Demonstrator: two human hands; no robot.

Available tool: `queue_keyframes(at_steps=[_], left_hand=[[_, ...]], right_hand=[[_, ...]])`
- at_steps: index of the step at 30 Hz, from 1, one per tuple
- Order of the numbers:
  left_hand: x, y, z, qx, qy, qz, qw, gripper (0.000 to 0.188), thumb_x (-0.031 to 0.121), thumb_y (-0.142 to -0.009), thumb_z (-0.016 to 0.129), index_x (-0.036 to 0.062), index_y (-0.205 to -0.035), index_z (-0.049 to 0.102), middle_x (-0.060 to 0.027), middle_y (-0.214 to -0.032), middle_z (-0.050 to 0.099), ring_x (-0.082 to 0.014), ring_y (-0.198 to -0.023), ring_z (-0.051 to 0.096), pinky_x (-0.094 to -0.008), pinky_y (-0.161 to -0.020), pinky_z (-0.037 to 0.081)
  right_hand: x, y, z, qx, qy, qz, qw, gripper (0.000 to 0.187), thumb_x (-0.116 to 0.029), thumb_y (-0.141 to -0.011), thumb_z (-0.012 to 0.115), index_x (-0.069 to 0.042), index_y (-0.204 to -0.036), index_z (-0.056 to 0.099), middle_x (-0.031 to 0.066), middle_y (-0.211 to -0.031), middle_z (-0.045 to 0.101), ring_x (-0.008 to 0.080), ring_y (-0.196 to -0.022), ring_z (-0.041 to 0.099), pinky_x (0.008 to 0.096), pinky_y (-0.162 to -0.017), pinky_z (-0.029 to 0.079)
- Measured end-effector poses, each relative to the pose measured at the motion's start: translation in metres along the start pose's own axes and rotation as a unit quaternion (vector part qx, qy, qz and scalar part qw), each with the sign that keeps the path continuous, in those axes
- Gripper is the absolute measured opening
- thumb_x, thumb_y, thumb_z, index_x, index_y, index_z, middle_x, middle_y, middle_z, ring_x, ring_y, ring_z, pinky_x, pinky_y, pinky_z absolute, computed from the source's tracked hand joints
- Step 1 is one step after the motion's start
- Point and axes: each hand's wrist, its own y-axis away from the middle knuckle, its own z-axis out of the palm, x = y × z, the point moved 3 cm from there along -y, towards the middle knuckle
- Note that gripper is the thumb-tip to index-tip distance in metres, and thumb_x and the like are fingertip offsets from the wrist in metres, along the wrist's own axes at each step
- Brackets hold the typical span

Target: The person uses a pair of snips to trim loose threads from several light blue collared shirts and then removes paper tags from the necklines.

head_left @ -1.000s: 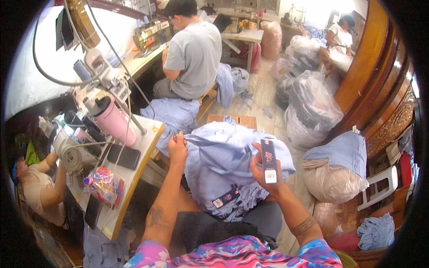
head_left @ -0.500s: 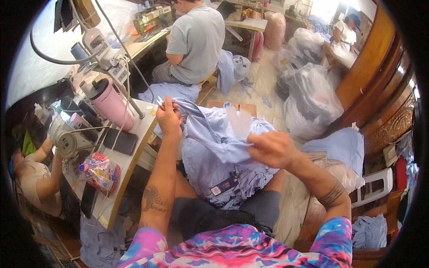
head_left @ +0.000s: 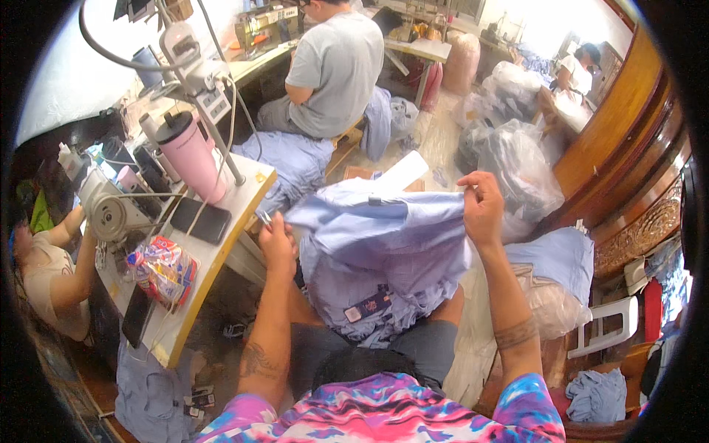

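Light-blue shirt (head_left: 384,236) is held stretched above the lap, its long axis running side to side between both hands. Left hand (head_left: 275,240) is pinched shut on the edge nearest the counter (head_left: 244,193); right hand (head_left: 480,210) is clamped on the far edge, higher up.

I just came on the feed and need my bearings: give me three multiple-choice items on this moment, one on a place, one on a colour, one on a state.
1. Where does the pink tumbler stand?
A. on the work table at the person's left
B. on the floor
C. on the white chair

2. What colour is the garment being held?
A. red
B. light blue
C. black

3. How is the garment held?
A. folded flat on the table
B. hanging from a hook
C. spread between both hands

Key: 1 A, it stands by the table's lamp pole; 2 B, the cloth is pale blue; 3 C, left hand and right hand grip opposite edges.
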Motion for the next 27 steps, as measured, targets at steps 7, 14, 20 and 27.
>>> queue_keyframes(at_steps=[7, 14, 20, 27], left_hand=[[-0.059, 0.054, -0.076, 0.009, -0.237, 0.125, 0.963, 0.024, 0.029, -0.101, 0.065, 0.0070, -0.093, 0.059, 0.0030, -0.076, 0.053, -0.0069, -0.055, 0.043, -0.0268, -0.048, 0.037], [-0.019, 0.093, 0.031, -0.207, -0.419, 0.199, 0.861, 0.031, 0.024, -0.093, 0.076, 0.0016, -0.114, 0.070, -0.0051, -0.073, 0.062, -0.0130, -0.064, 0.052, -0.0315, -0.060, 0.045], [-0.039, 0.062, 0.041, -0.236, -0.485, 0.240, 0.807, 0.030, 0.031, -0.090, 0.078, 0.0082, -0.107, 0.073, -0.0124, -0.071, 0.065, -0.0286, -0.064, 0.062, -0.0415, -0.061, 0.048], [-0.067, 0.119, -0.019, -0.221, -0.409, 0.163, 0.870, 0.022, 0.023, -0.090, 0.079, 0.0067, -0.104, 0.074, -0.0051, -0.057, 0.050, -0.0134, -0.052, 0.045, -0.0323, -0.051, 0.040]], right_hand=[[0.055, 0.105, 0.048, -0.040, 0.112, 0.030, 0.992, 0.028, -0.012, -0.091, 0.070, 0.000, -0.116, 0.065, 0.0168, -0.111, 0.064, 0.0342, -0.099, 0.061, 0.0423, -0.090, 0.048], [0.032, 0.121, 0.053, -0.010, 0.232, 0.145, 0.962, 0.059, -0.048, -0.082, 0.080, -0.001, -0.117, 0.070, 0.0202, -0.128, 0.061, 0.0406, -0.123, 0.050, 0.0527, -0.106, 0.037], [0.026, 0.062, 0.080, -0.234, 0.367, 0.014, 0.900, 0.040, -0.053, -0.077, 0.079, -0.016, -0.093, 0.080, 0.0107, -0.122, 0.067, 0.0306, -0.120, 0.057, 0.0626, -0.103, 0.033], [-0.011, 0.002, 0.123, -0.313, 0.134, 0.062, 0.938, 0.042, -0.045, -0.091, 0.066, -0.004, -0.088, 0.077, 0.0140, -0.083, 0.074, 0.0326, -0.071, 0.069, 0.0480, -0.070, 0.053]])
